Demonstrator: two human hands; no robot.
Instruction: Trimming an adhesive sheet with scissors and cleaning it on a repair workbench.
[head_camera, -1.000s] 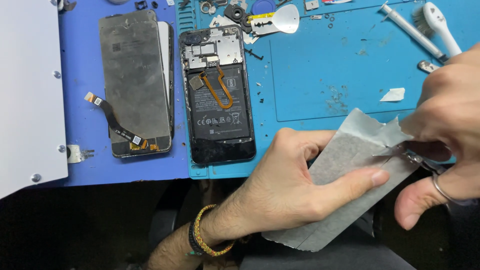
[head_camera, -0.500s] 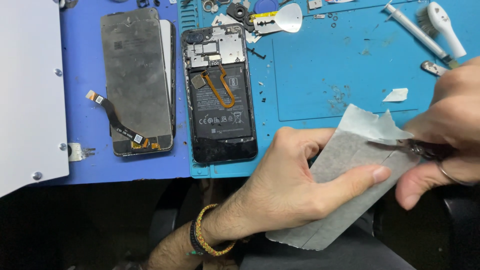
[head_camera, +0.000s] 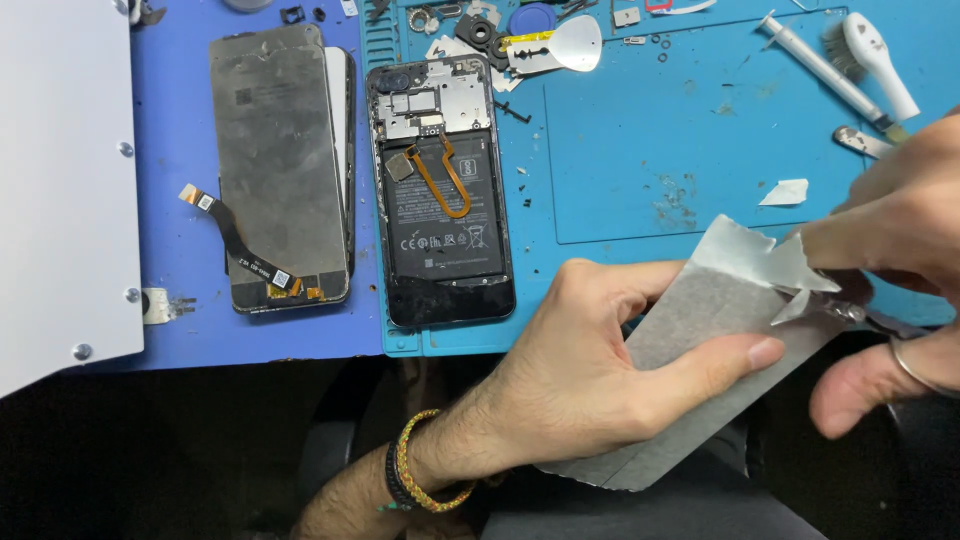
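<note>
Grey adhesive sheet (head_camera: 700, 340) sits pinched flat in your left hand (head_camera: 590, 380), hanging off the near edge of the blue mat (head_camera: 640, 160). Your right hand (head_camera: 900, 260) is closed on small scissors (head_camera: 850, 312) biting its far-right corner. Honestly, that thumb (head_camera: 740, 357) is close to the blades, and a loose sheet could tear crooked or stick to itself.

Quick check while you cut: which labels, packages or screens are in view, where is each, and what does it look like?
Detached phone screen: far left on the blue mat, face down, dark grey rectangle with a small label.
Battery label: on the opened phone mid-mat, black with white print and symbols.
Flex cable: across the screen's lower left, black with small white stickers.
No packages.
</note>
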